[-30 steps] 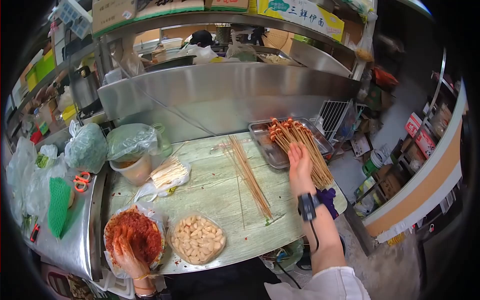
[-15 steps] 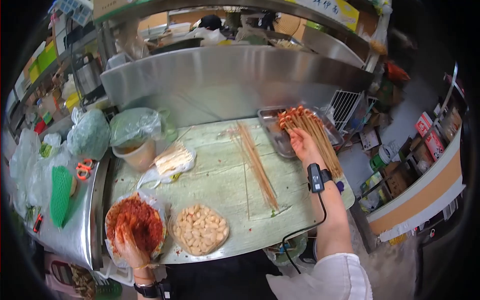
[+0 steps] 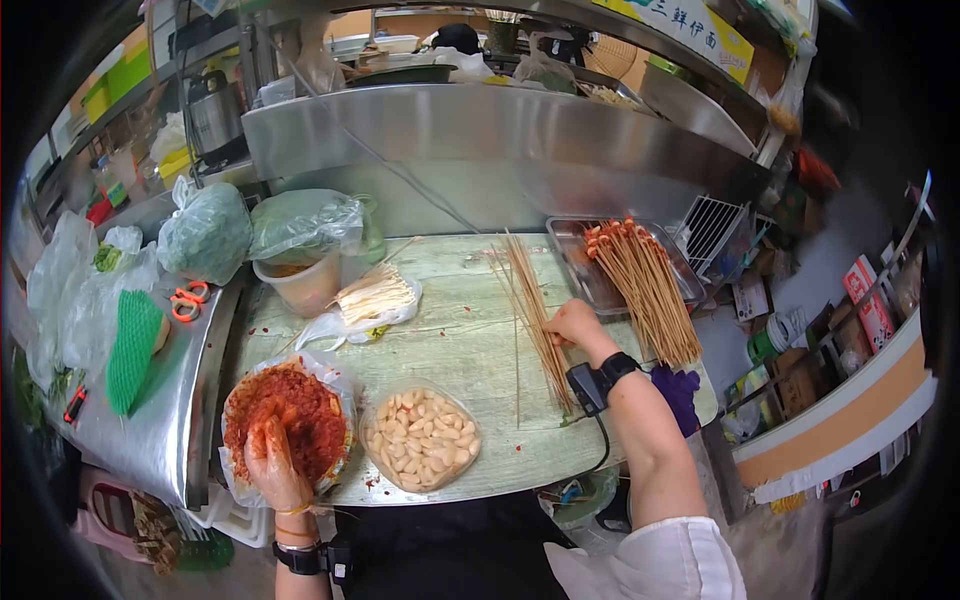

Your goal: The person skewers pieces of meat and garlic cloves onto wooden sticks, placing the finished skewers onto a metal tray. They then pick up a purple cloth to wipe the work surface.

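My left hand (image 3: pixel 276 468), in what looks like a thin clear glove smeared red, dips into the red chili mixture (image 3: pixel 318 408) in a bag-lined bowl. Its fingers are pressed together; what they hold, if anything, is hidden. Over the loose bundle of bamboo skewers (image 3: pixel 530 300) on the board, my right hand (image 3: pixel 578 328) is closed, fingertips pinching at the sticks. Beyond it, a metal tray (image 3: pixel 572 262) bears a pile of filled skewers (image 3: pixel 645 285) with red-coated tips. Peeled garlic cloves (image 3: pixel 422 440) fill a clear container between my hands.
Enoki mushrooms (image 3: pixel 375 300) lie on a plastic bag behind the garlic. A tub (image 3: pixel 303 285) under a plastic bag stands farther back. Orange-handled scissors (image 3: pixel 188 300) and a green foam net (image 3: pixel 135 350) rest on the left counter. A steel panel (image 3: pixel 500 130) bounds the back.
My right hand has moved left and nearer, from the filled skewers at the tray to the loose bamboo skewers. The left hand stays in the chili bowl. The whole view has shifted slightly.
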A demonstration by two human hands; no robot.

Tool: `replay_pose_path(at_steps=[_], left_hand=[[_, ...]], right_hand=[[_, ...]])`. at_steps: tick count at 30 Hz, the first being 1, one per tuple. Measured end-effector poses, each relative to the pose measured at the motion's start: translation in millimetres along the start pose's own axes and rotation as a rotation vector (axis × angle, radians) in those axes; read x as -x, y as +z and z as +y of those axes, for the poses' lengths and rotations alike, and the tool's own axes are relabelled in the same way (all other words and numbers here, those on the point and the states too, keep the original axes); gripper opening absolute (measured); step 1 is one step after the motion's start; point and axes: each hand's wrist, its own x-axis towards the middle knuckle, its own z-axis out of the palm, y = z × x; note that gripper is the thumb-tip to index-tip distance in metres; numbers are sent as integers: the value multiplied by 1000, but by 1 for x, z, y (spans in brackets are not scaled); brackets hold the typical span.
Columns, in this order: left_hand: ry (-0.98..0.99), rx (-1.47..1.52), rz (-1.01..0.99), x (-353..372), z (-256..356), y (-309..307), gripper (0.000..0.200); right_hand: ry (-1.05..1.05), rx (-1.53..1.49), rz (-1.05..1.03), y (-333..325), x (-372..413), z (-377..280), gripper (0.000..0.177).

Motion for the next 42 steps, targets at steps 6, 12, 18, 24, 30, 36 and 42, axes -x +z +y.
replay_pose_path(at_steps=[6, 12, 18, 24, 30, 36, 42], left_hand=[[-1, -37, 31, 1, 3, 2, 20], [-38, 112, -41, -6, 10, -5, 25], [-98, 110, -68, -32, 58, -38, 32], [201, -1060, -298, -40, 50, -62, 9], [637, -1657, -576, -57, 54, -57, 10], [714, -2054, -766, -54, 27, -42, 9], [678, -1978, -743, -62, 30, -51, 7]], right_hand=[[-1, -378, -63, -17, 22, 3, 15], [-149, -684, -111, -55, 95, -33, 11], [-568, -1029, 349, -54, 151, -35, 12], [-544, -1184, 238, -23, 186, -39, 22], [-529, -1160, 213, 2, 198, -32, 34], [-470, -1192, 178, 5, 210, -38, 37], [-440, -1217, 159, 7, 217, -41, 38]])
